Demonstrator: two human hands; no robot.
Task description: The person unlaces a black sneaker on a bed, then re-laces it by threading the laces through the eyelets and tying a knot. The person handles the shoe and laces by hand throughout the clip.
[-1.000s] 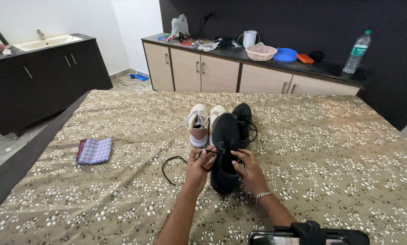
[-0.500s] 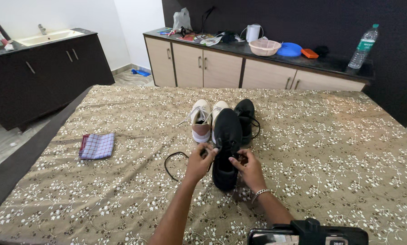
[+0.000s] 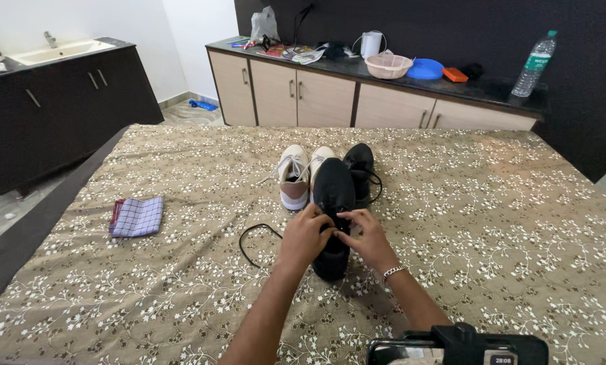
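A black shoe (image 3: 333, 192) lies on the patterned bedspread (image 3: 492, 223) in front of me, toe pointing away. My left hand (image 3: 305, 236) and my right hand (image 3: 365, 238) meet over its lace area, fingers pinching the black shoelace (image 3: 249, 238), whose free end loops out to the left on the cloth. Just behind stand a pair of white shoes with brown heels (image 3: 295, 177) and a second black shoe (image 3: 361, 167).
A folded checked cloth (image 3: 137, 216) lies at the left of the bed. Behind are beige cabinets (image 3: 303, 101) with a pink basket (image 3: 387, 65), blue lid, and water bottle (image 3: 535, 63). A dark sink cabinet (image 3: 46, 108) stands left. A phone mount (image 3: 458, 346) is at the bottom.
Both hands have moved closer together over the shoe's laces; the left hand now covers the middle of the shoe. The camera view shifted slightly.
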